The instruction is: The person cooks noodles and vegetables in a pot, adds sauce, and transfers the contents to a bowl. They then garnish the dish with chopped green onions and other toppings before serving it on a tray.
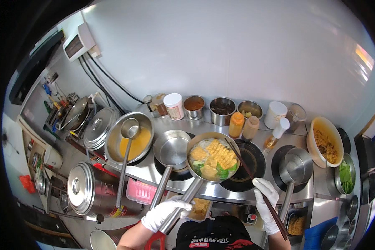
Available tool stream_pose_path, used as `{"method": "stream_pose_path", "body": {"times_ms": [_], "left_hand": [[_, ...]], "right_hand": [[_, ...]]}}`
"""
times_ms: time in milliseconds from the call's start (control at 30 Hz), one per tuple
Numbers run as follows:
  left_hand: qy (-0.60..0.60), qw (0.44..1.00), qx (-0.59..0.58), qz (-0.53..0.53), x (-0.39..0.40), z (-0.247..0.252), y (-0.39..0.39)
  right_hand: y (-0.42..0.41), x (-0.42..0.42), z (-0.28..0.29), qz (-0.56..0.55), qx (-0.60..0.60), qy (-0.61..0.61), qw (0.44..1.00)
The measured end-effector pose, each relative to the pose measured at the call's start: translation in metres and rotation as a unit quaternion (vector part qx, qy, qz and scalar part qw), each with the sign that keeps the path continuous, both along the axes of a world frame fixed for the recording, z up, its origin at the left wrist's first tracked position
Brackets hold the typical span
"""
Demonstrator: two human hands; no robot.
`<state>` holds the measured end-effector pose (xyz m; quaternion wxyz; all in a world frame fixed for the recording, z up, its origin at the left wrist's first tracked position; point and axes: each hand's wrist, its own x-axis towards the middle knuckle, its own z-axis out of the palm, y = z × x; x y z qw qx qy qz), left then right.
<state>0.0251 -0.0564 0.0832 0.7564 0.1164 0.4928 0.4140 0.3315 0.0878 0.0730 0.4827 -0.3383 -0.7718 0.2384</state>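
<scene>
My left hand (172, 212), in a white glove, is closed around the steel handle of a saucepan (191, 168). The pan holds pale noodles, a block of yellow wavy instant noodles (222, 153), other yellow pieces and green leafy vegetables (222, 171) in liquid. In my right hand (266, 200), also gloved in white, is a pair of long dark chopsticks (244, 165); their tips reach the pan's right rim, by the noodle block. The pan is held partly over the counter, left of a round black cooking plate (251, 162).
Empty saucepans (172, 148) (297, 167) stand left and right. A steel basin (112, 150) with yellow liquid and a ladle (131, 128) is farther left. Sauce bottles (236, 126) and steel containers (222, 117) line the wall. A bowl of orange-brown food (312, 156) and a bowl of greens (346, 176) are right.
</scene>
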Motion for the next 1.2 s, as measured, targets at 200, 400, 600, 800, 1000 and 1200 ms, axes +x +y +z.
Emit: {"method": "stream_pose_path", "body": {"times_ms": [200, 400, 600, 800, 1000, 1200], "left_hand": [[0.078, 0.993, -0.024, 0.085, -0.051, 0.039, -0.037], [0.146, 0.983, -0.028, 0.107, -0.092, 0.058, -0.050], [0.119, 0.975, -0.051, 0.179, -0.117, 0.055, -0.056], [0.091, 0.977, -0.067, 0.178, -0.134, 0.042, -0.053], [0.100, 0.975, -0.086, 0.177, -0.136, 0.053, -0.042], [0.124, 0.975, -0.094, 0.161, -0.138, 0.063, -0.028]], "right_hand": [[0.017, -0.079, 0.006, 0.122, 0.053, 0.014, 0.991], [0.022, -0.148, -0.019, 0.217, 0.116, 0.009, 0.969], [0.012, -0.187, -0.047, 0.250, 0.148, -0.041, 0.956], [0.009, -0.199, -0.075, 0.250, 0.161, -0.082, 0.951], [0.010, -0.205, -0.075, 0.243, 0.155, -0.080, 0.954], [0.011, -0.208, -0.084, 0.242, 0.124, -0.062, 0.960]]}}
